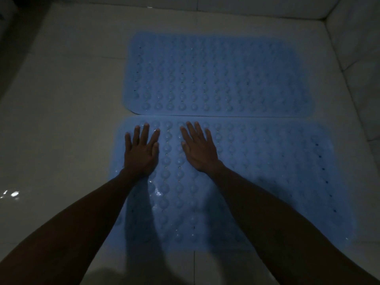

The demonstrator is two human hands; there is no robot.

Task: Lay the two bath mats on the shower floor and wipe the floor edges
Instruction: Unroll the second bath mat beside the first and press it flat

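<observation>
Two blue bath mats with rows of round bumps lie flat on the pale tiled shower floor (61, 112), long edges touching. The far mat (216, 75) sits toward the back wall. The near mat (267, 173) lies in front of it. My left hand (141, 151) rests palm down with fingers spread on the near mat's left end. A little to its right, my right hand (199, 149) also lies flat on that mat with fingers apart. Neither hand holds anything.
A white wall base (205, 11) runs along the back and a second wall (357, 58) rises at the right, meeting in the far right corner. A dark edge (12, 38) borders the floor at the far left. A wet glint (12, 194) shows on the left tiles.
</observation>
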